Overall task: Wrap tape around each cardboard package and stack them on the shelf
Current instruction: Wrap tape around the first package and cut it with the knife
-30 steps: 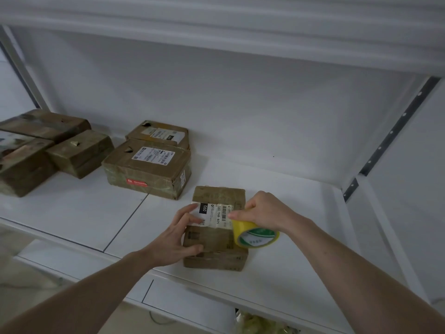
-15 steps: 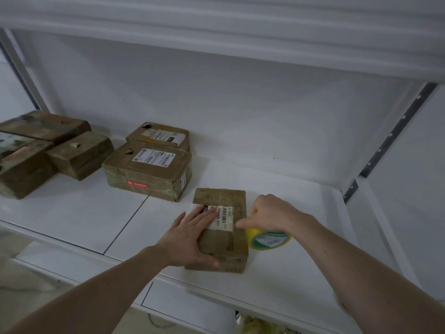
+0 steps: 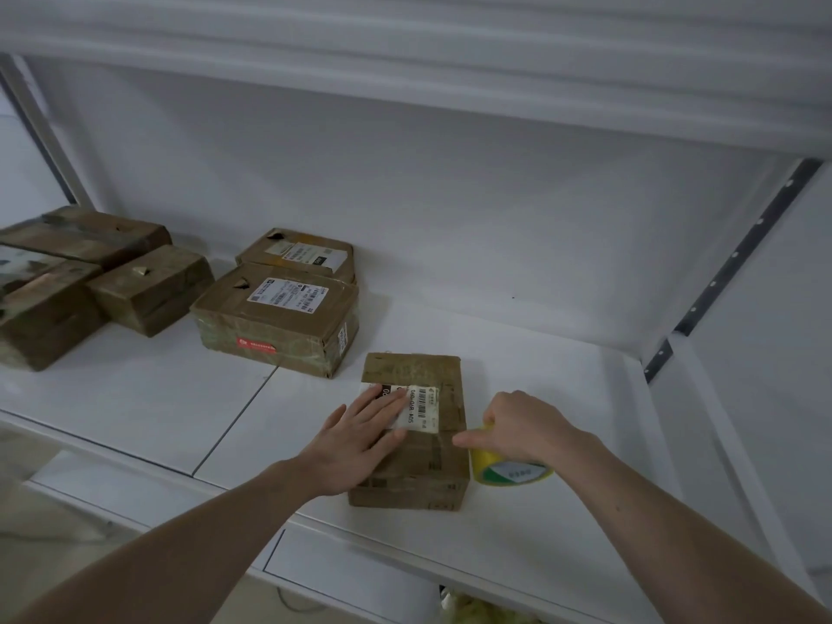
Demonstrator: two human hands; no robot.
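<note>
Here, the box (image 3: 412, 432) lies flat near the front edge of the shelf (image 3: 135, 398), directly under the straight fingers of the left hand (image 3: 360, 439), which press on its label (image 3: 421, 409). The right hand (image 3: 522, 427) curls round the tape roll (image 3: 511, 468), gripping it, with the forefinger extended toward the box's right edge; the roll sits just beside that edge. Judged from its small, square-cornered shape, the box should handle as light and stiff, though its taped faces may be slick (the contents cannot be told). Take hold across the two long sides, fingertips on the cardboard rather than the label. Other boxes (image 3: 274, 322) stand well beyond the left fingertips.
</note>
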